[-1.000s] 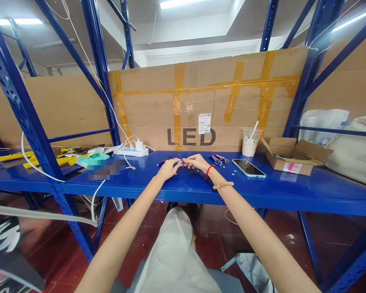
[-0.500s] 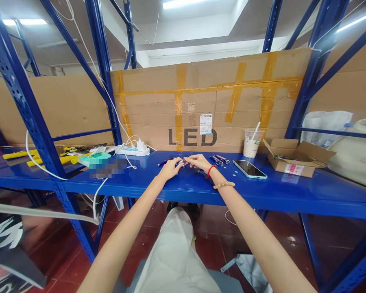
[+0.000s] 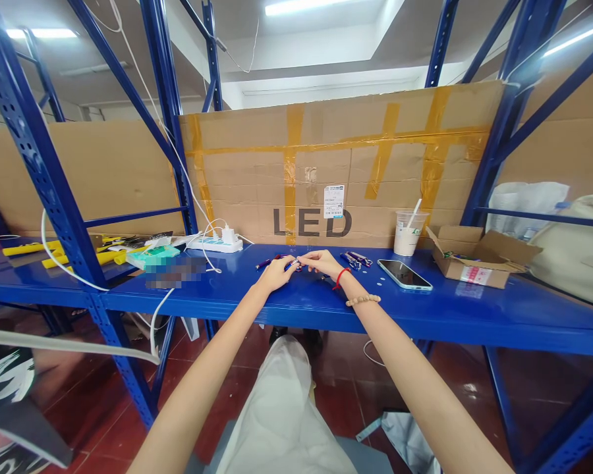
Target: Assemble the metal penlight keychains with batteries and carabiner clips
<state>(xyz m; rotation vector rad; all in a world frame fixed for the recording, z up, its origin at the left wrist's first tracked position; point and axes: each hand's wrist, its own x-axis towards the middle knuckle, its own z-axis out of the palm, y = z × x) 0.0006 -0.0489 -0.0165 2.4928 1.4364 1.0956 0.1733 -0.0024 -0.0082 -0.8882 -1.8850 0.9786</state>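
Note:
Over the middle of the blue shelf, my left hand [image 3: 275,274] is closed around a small blue-and-silver piece [image 3: 292,264]; its exact kind is too small to make out. My right hand [image 3: 322,262] reaches in from the other side, with thumb and fingertips pinched at the metallic end of that piece. Fingers hide most of it. Dark blue slim pieces [image 3: 263,264] lie just beyond my left hand. To the right of my right hand rests a small group of slim blue pieces with metal rings or clips [image 3: 357,259].
Right of my hands are a phone [image 3: 404,274], a plastic cup with a straw [image 3: 407,233] and an open cardboard box [image 3: 476,270]. At left lie a white power strip [image 3: 215,245], cables and yellow items [image 3: 109,257]. A cardboard panel [image 3: 247,178] stands behind the blue shelf [image 3: 277,319].
My hands stay almost in the same place, with the small piece still held between them. Only a very slight shift of fingers and view shows.

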